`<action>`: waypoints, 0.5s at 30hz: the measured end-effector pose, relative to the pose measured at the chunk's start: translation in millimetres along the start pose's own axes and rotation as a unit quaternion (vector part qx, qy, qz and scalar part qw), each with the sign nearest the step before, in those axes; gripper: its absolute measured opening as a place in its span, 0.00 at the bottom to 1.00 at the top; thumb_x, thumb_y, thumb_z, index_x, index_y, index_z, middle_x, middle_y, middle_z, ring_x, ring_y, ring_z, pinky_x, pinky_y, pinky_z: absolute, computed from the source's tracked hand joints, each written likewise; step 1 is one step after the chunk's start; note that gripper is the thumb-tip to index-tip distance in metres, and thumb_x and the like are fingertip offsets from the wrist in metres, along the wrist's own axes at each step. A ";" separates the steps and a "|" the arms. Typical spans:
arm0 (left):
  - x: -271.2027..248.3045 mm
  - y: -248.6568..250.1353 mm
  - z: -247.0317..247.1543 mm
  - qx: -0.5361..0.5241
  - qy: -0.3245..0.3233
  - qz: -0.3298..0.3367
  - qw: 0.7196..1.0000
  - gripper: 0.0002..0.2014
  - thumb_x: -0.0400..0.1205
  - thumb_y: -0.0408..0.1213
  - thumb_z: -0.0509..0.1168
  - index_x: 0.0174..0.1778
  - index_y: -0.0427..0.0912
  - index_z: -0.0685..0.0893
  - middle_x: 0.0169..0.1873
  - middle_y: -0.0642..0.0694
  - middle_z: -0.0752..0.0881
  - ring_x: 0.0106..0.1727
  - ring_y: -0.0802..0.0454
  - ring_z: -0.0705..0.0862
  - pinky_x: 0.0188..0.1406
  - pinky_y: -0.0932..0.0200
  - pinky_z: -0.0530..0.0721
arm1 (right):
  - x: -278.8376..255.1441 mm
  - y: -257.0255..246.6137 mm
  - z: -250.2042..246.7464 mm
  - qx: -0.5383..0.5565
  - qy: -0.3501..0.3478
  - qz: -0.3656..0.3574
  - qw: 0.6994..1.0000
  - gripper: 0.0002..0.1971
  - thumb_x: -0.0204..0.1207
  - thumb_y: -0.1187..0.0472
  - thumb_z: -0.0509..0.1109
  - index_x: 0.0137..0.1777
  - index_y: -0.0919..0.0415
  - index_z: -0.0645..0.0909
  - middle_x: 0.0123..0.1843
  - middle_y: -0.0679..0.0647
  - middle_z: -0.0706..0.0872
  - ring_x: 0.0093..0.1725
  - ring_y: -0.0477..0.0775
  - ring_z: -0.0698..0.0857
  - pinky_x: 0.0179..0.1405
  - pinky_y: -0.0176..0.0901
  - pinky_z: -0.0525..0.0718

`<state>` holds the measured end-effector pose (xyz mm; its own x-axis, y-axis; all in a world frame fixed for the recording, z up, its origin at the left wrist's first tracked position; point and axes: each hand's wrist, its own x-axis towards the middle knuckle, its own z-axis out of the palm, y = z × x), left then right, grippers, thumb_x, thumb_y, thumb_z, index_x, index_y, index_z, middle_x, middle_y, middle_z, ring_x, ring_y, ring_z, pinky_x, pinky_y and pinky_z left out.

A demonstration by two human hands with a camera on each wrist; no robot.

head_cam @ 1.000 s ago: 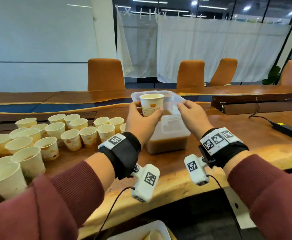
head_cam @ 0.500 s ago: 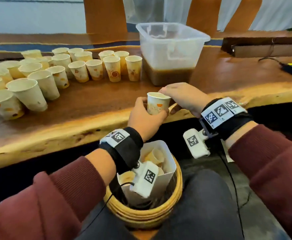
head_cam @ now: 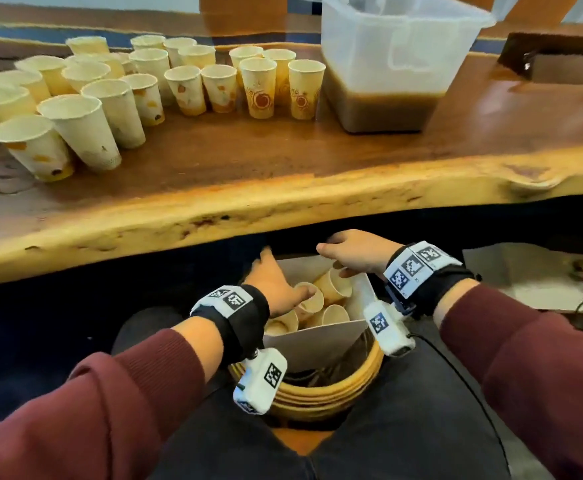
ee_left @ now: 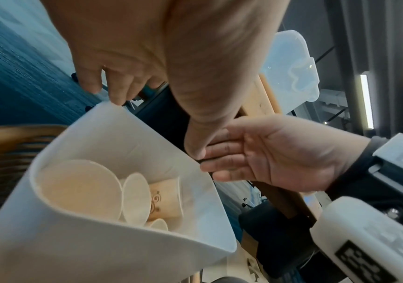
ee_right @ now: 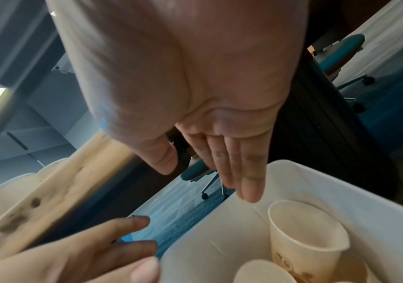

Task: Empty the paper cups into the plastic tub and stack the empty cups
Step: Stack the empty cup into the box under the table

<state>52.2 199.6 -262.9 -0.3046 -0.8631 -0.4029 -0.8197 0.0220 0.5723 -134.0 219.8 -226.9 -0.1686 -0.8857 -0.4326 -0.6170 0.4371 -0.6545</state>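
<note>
Both hands hover below the table edge over a white paper-lined bin (head_cam: 328, 336) in my lap. Several empty paper cups (head_cam: 333, 284) lie loose and tilted inside it, also seen in the wrist views (ee_left: 79, 189) (ee_right: 304, 229). My left hand (head_cam: 283, 271) is spread with straight fingers (ee_left: 113, 90) and holds nothing; its thumb lies near one cup's rim. My right hand (head_cam: 333, 261) hangs beside it with straight fingers (ee_right: 239, 172), also holding nothing. On the table, a clear plastic tub (head_cam: 387, 57) holds brown liquid, and several upright paper cups (head_cam: 144, 84) stand to its left.
The white liner sits in a woven basket (head_cam: 335, 386) between my knees. The thick wooden table edge (head_cam: 283, 209) runs just above the hands. A dark box (head_cam: 560, 53) sits at the table's far right. Paper (head_cam: 532, 278) lies on the floor at the right.
The left hand carried the emptied cup from the tub down past the table edge and let it go into the lined bin. The right hand followed it down. The view tilted downward.
</note>
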 end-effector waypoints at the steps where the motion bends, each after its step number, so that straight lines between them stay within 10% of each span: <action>1: 0.2 -1.3 -4.4 0.006 0.002 0.004 1.000 0.61 0.73 0.64 0.76 0.90 0.42 0.45 0.86 0.37 0.62 0.83 0.39 0.68 0.78 0.46 0.75 | 2.1 0.6 -1.9 0.002 -0.006 0.000 1.000 0.28 0.90 0.44 0.65 0.81 0.64 0.76 0.66 0.57 0.86 0.59 0.56 0.89 0.56 0.48 0.92; 6: -2.0 3.5 -32.5 0.032 -0.025 0.047 0.998 0.46 0.77 0.70 0.69 0.85 0.45 0.69 0.77 0.45 0.79 0.74 0.46 0.80 0.71 0.53 0.79 | 5.3 -10.0 -20.2 0.001 -0.023 -0.005 1.000 0.23 0.90 0.44 0.64 0.71 0.63 0.83 0.60 0.55 0.91 0.57 0.55 0.92 0.60 0.53 0.92; 9: -5.7 13.3 -54.6 0.025 -0.015 0.086 0.996 0.28 0.80 0.67 0.67 0.64 0.50 0.88 0.56 0.52 0.91 0.58 0.54 0.88 0.63 0.52 0.86 | -1.8 -29.9 -31.7 0.012 -0.069 -0.008 0.997 0.24 0.92 0.45 0.62 0.62 0.66 0.88 0.52 0.58 0.95 0.52 0.56 0.94 0.54 0.49 0.92; 15: -17.0 23.0 -110.4 -0.226 0.150 0.106 0.957 0.14 0.85 0.48 0.68 0.46 0.39 0.87 0.33 0.46 0.92 0.36 0.52 0.91 0.48 0.49 0.92 | -10.1 -100.1 -41.5 0.072 -0.124 -0.054 0.988 0.23 0.93 0.47 0.60 0.57 0.67 0.87 0.47 0.62 0.94 0.40 0.54 0.91 0.41 0.44 0.89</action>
<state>92.0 159.1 -164.0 -0.2316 -0.9710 -0.0597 -0.4411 0.0501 0.8961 -102.5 178.5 -131.3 0.0967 -0.8704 -0.4828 -0.5031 0.3759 -0.7782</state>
